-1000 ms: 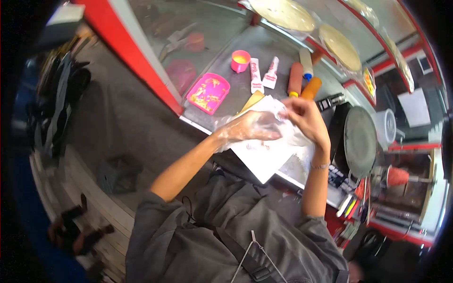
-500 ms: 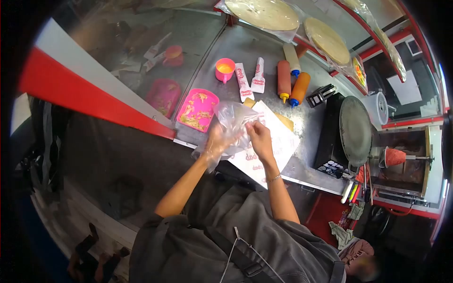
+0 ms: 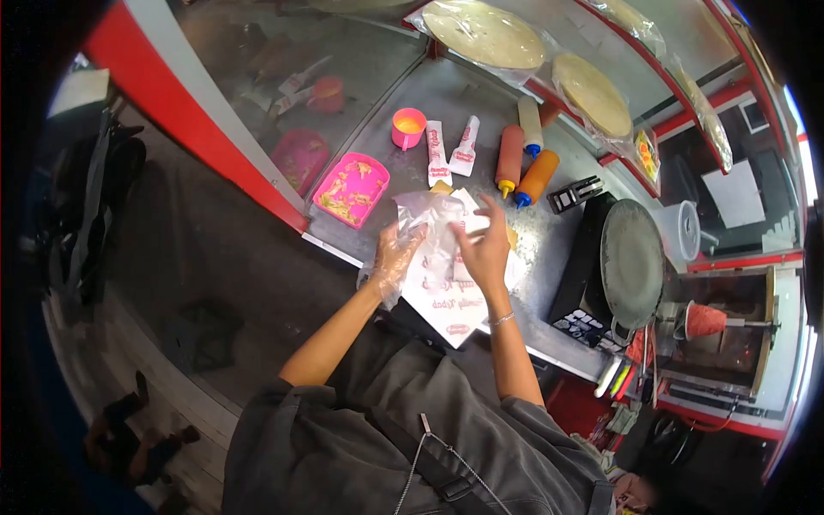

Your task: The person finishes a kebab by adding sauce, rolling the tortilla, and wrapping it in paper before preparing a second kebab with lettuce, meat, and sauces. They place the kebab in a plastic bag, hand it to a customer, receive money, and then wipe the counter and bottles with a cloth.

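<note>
Thin clear plastic covers my left hand (image 3: pixel 395 259) and wrist. Its fingers are curled against a crinkled clear plastic bag (image 3: pixel 427 209) and seem to grip it. On the bag's right side, my right hand (image 3: pixel 486 249) is raised with its fingers apart, holding nothing that I can see. Below both hands lies white printed kebab paper (image 3: pixel 455 309), its corner reaching past the counter's front edge. Brownish paper or card shows in part behind it. A pink tray (image 3: pixel 354 190) with shredded food scraps sits left of the bag.
A pink cup (image 3: pixel 408 129) with orange contents and two narrow printed packets (image 3: pixel 439 153) stand behind. Three squeeze bottles (image 3: pixel 536 178) and a black metal tool (image 3: pixel 576 195) are farther right. A round griddle (image 3: pixel 632 264) borders the counter; wrapped flatbreads (image 3: pixel 485 34) hang above.
My right hand's fingers have come off the plastic bag and spread. The bag has sunk lower over the paper, and more of the paper's print shows. The view has turned slightly.
</note>
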`<state>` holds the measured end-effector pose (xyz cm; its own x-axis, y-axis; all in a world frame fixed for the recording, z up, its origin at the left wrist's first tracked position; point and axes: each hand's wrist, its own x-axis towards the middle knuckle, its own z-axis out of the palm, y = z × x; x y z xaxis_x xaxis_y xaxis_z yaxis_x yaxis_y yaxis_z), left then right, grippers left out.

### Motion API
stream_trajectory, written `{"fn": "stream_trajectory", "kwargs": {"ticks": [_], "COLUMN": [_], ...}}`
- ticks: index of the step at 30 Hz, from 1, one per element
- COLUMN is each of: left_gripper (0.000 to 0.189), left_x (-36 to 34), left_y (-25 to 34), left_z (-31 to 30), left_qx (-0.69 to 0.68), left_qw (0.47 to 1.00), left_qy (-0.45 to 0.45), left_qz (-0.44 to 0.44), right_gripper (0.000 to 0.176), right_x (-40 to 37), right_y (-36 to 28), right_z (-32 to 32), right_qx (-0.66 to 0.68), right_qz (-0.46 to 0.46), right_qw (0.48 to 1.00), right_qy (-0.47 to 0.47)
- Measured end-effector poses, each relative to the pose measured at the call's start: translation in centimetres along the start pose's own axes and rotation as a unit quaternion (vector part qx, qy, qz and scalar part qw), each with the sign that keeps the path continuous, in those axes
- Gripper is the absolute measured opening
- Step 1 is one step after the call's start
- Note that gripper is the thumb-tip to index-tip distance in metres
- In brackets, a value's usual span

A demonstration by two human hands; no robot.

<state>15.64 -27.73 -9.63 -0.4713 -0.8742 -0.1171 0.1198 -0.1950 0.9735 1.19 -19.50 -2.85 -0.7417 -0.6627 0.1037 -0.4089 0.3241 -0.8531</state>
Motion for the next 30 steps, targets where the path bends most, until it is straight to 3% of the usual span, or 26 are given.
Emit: {"fn": "stream_trajectory", "kwargs": {"ticks": [2, 3, 4, 6, 8, 9, 10, 11, 12, 13, 14, 15, 16, 17, 19, 21, 24, 26, 27, 29, 30], "left_gripper": [0.026, 0.026, 0.026, 0.026, 0.034, 0.034, 0.041, 0.048, 0.048, 0.052, 0.057, 0.057, 0.057, 0.049, 0.026, 0.021, 0.019, 0.022, 0.022, 0.026, 0.026], "left_x": [0.2, -0.1, -0.6, -0.8, -2.1, -3.1, -4.3, -5.5, -6.2, -6.7, -6.8, -6.6, -6.2, -5.5, -3.6, -3.3, -3.0, -2.6, -2.1, -0.8, -0.2], "left_y": [0.2, 0.1, 0.8, -0.5, -2.4, -1.7, -0.1, 1.4, 2.5, 3.5, 4.2, 4.5, 4.3, 3.7, 0.7, 1.1, 1.6, 4.4, 3.9, 2.4, 1.9], "left_z": [0.4, 0.6, 0.9, -0.8, -4.1, -4.5, -4.8, -4.9, -4.3, -3.0, -2.0, -1.4, -0.8, -0.4, -0.9, -0.9, -0.6, 0.6, 0.1, -0.7, -0.9], "left_qx": [0.040, -0.001, -0.040, -0.002, 0.255, 0.259, 0.369, 0.475, 0.480, 0.519, 0.552, 0.565, 0.569, 0.556, 0.535, 0.517, 0.481, 0.535, 0.535, 0.557, 0.554], "left_qw": [0.999, 0.999, 0.997, 0.999, 0.958, 0.956, 0.923, 0.877, 0.873, 0.837, 0.790, 0.782, 0.778, 0.781, 0.785, 0.803, 0.838, 0.750, 0.752, 0.776, 0.778], "left_qy": [0.009, -0.014, -0.039, -0.008, 0.075, 0.079, 0.078, 0.075, 0.077, 0.115, 0.150, 0.131, 0.130, 0.119, 0.100, 0.104, 0.120, 0.213, 0.210, 0.073, 0.069], "left_qz": [0.035, 0.045, 0.054, 0.046, 0.110, 0.114, 0.071, 0.026, 0.028, 0.125, 0.222, 0.227, 0.232, 0.258, 0.297, 0.279, 0.227, 0.327, 0.323, 0.288, 0.287], "right_gripper": [0.036, 0.029, 0.029, 0.017, 0.013, 0.014, 0.016, 0.016, 0.019, 0.023, 0.033, 0.051, 0.054, 0.057, 0.064, 0.085, 0.084, 0.088, 0.092, 0.096, 0.098], "right_x": [1.0, 1.5, 2.2, 4.7, 7.0, 8.1, 9.4, 11.3, 13.7, 15.6, 16.6, 21.6, 21.1, 21.1, 24.0, 24.1, 19.0, 18.0, 17.8, 18.6, 19.4], "right_y": [1.0, 1.4, 1.9, 2.6, 2.9, 2.5, 1.9, 2.3, 3.2, 3.5, 2.7, 8.6, 6.7, 5.4, 8.4, 7.8, 1.9, 2.5, 3.2, 5.0, 6.0], "right_z": [-1.0, -1.1, -1.4, -2.7, -3.4, -3.9, -4.2, -3.7, -2.6, -1.5, -0.2, 5.6, 6.5, 7.8, 11.1, 12.3, 11.7, 13.1, 14.0, 15.7, 15.9], "right_qx": [-0.052, -0.048, -0.046, 0.005, 0.050, 0.061, 0.074, 0.080, 0.080, 0.078, 0.080, 0.110, -0.078, -0.261, -0.270, -0.285, -0.270, -0.320, -0.349, -0.380, -0.371], "right_qz": [-0.275, -0.286, -0.291, -0.290, -0.177, -0.180, -0.181, -0.183, -0.122, -0.061, -0.083, -0.080, -0.033, 0.018, -0.022, -0.053, 0.001, -0.006, -0.032, -0.055, -0.057], "right_qw": [0.954, 0.943, 0.941, 0.931, 0.952, 0.931, 0.904, 0.903, 0.864, 0.810, 0.886, 0.932, 0.978, 0.964, 0.960, 0.943, 0.954, 0.934, 0.928, 0.918, 0.921], "right_qy": [-0.103, -0.165, -0.168, -0.222, -0.244, -0.313, -0.380, -0.379, -0.482, -0.577, -0.449, -0.336, -0.192, -0.038, -0.073, -0.165, -0.131, -0.157, -0.129, -0.100, -0.104]}}
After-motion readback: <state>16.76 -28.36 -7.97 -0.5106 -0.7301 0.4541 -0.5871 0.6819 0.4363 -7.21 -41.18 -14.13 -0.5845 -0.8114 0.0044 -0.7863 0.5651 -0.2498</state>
